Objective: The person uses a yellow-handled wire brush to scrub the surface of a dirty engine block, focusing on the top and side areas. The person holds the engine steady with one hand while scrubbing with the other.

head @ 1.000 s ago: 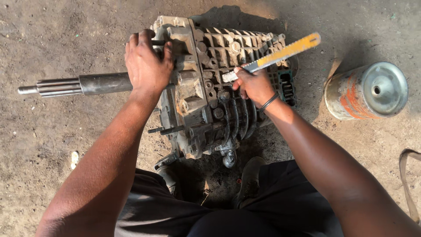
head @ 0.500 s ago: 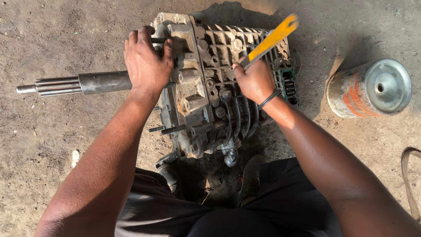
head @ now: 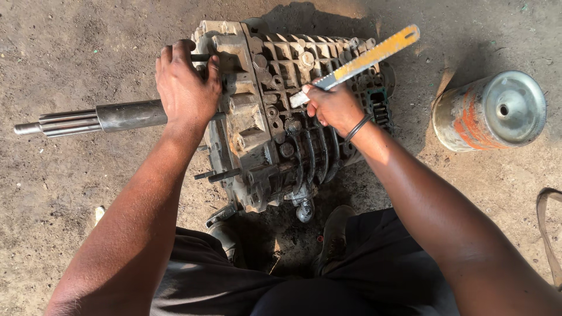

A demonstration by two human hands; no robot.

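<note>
Head view showed a person crouched over a grimy gearbox casing (head: 263,129) that lay on a dusty concrete floor (head: 88,47), the ribbed housing filling the centre of the frame. Its long axis ran from nine to three o'clock — the splined input shaft (head: 93,119) stuck out of the casing toward nine o'clock, lying flat, its narrow tip farthest from the body of the unit.

At three o'clock, well apart from the casing, a rusty orange-and-silver can (head: 489,111) lay on its side, its round end facing the camera.

Left hand (head: 186,88) was spread palm-down on the casing's nine o'clock end, fingers curled over the top edge, just where the shaft enters — bracing, not gripping any tool. Right hand (head: 333,108) was clenched round the lower end of a yellow hacksaw blade (head: 360,61), which pointed up toward one o'clock from the fist, its long axis slanted across the ribs, its free end clear of the housing.

Judged from this, the blade was serving as a scraper or pick among the ribs. Done well, the work called for short, shallow strokes with the blade kept low, the bracing hand held firm so the casing could not rock, and fingers kept off the toothed edge.
</note>
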